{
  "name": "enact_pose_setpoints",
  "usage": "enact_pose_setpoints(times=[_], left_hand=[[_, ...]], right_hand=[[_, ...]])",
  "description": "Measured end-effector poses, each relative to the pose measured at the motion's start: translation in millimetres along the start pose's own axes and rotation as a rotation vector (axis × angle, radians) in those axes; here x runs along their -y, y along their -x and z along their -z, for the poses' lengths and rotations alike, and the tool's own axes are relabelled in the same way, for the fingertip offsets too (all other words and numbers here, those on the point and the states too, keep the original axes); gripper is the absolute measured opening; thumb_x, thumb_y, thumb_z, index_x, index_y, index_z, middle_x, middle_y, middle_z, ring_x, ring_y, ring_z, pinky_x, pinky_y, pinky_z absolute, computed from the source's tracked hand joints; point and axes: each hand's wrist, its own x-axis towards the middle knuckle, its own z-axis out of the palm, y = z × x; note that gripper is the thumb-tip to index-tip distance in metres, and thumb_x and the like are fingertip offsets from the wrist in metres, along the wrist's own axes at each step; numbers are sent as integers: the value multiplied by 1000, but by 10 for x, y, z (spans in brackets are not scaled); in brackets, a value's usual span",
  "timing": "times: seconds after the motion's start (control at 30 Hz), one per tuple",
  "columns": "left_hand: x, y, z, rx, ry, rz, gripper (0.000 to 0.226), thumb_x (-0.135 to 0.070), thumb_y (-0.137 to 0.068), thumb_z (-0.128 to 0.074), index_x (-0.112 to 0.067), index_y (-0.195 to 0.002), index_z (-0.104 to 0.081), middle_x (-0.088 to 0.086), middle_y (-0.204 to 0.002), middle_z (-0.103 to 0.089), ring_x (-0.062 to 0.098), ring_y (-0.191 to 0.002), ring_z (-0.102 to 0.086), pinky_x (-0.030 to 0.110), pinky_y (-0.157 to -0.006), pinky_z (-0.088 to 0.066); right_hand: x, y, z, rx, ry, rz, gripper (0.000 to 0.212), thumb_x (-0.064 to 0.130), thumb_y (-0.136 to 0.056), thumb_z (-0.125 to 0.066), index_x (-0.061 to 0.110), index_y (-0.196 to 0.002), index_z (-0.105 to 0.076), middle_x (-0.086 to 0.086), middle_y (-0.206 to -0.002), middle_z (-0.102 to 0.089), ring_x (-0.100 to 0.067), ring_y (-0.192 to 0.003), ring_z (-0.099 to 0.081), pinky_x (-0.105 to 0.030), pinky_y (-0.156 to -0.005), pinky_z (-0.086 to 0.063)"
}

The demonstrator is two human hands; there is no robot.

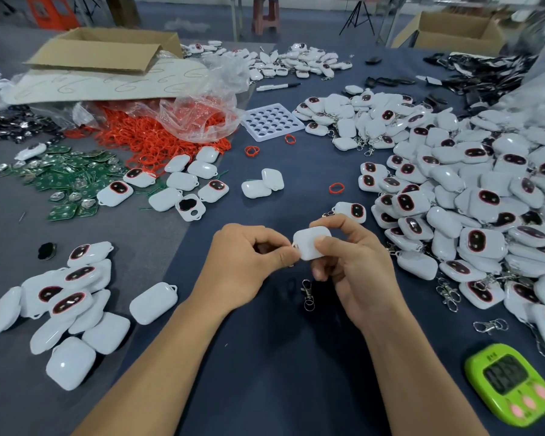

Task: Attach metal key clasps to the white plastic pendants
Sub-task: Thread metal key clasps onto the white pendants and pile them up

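**Pendant held at its eyelet corner, clasp waiting just below**

One white pendant is held above the table, between the two hands. It is gripped by the right hand, thumb on the near face and curled fingers over the top edge. Its long axis runs roughly left to right, and the eyelet corner is turned toward the left hand. That corner is pinched by the left thumb and forefinger, with the other fingers curled in; whether a ring is already caught between them cannot be told.

A metal clasp is seen directly below the pendant, between the wrists, its long axis pointing toward and away from the person, ring end nearest. Whether it hangs or lies flat is not clear. It is judged nearer to the right hand's lower fingers, yet that hand is occupied, so the pick-up is probably left to the left hand. Spare clasps are scattered beside the finished heap.
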Motion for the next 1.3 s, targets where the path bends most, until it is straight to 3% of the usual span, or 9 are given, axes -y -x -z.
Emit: enact_pose_setpoints(times=[0.13, 0.33, 0.47, 0.57, 0.73, 0.87, 1.03, 1.1, 1.3], left_hand=[[-10, 50, -23, -87, -281, -84, 25, -29, -76, -89, -47, -81, -72, -20, -72, -63, 1, -68, -56, 9, -61, -37], [-68, 13, -75, -27, 159, 73, 23, -17, -86, -80, -39, -77, -81, -15, -74, -76, -4, -66, -67, 8, -62, -46], [-68, 19, -103, -25, 209, 50, 27, -17, -90, -74, -38, -74, -81, -9, -62, -67, 2, -57, -53, 15, -59, -44], [-46, 42, -120, -106, 42, -3, 27, -21, -90, -75, -41, -72, -77, -10, -63, -65, 3, -60, -56, 14, -58, -41], [1, 53, -91, -66, -471, -161, 21, -25, -95, -68, -22, -75, -74, -5, -67, -57, 13, -75, -51, 29, -68, -40], [12, 56, -93, -92, -615, -253, 22, -23, -95, -67, -19, -73, -71, -5, -65, -53, 14, -71, -46, 30, -66, -38], [-24, 40, -102, -121, -18, 5, 8, -33, -84, -72, -36, -78, -76, -8, -65, -62, 5, -61, -52, 16, -57, -41], [-73, 47, -115, -92, 162, 39, 8, -32, -80, -72, -37, -76, -78, -11, -64, -67, 5, -61, -54, 18, -59, -45], [-139, 54, -135, -48, 396, 48, 18, -17, -78, -71, -32, -77, -81, -3, -79, -78, 7, -77, -71, 18, -74, -54]], right_hand=[[-13, 3, -27, -23, 39, -3, 24, -11, -91, -58, 9, -98, -68, -19, -76, -72, -21, -43, -51, -27, -46, -42], [14, -17, -57, 5, -121, -66, 18, -4, -98, -53, 8, -103, -66, -17, -77, -73, -20, -48, -59, -26, -47, -45], [-3, -11, -69, 1, -129, -68, 16, 0, -100, -53, 7, -101, -67, -17, -73, -70, -21, -49, -57, -26, -48, -44], [-6, -7, -69, -28, -106, -31, 16, -1, -98, -55, 8, -99, -68, -16, -76, -71, -20, -50, -51, -26, -48, -42], [-46, 18, -113, -71, 90, 95, 17, 11, -77, -64, 13, -94, -66, -14, -69, -70, -22, -44, -50, -26, -45, -43], [-66, 35, -150, -75, 151, 126, 19, 13, -77, -65, 13, -97, -66, -11, -71, -73, -22, -43, -54, -25, -45, -45], [-18, 11, -129, -20, -56, 55, 15, 8, -89, -61, 7, -103, -63, -16, -71, -70, -21, -44, -54, -26, -47, -45], [-8, -2, -116, 10, -170, -19, 12, 2, -99, -55, 6, -106, -63, -17, -72, -70, -20, -44, -53, -25, -47, -45], [-31, -35, -103, 7, -315, -122, 17, 3, -100, -51, 1, -107, -66, -19, -72, -67, -20, -46, -50, -25, -48, -45]])
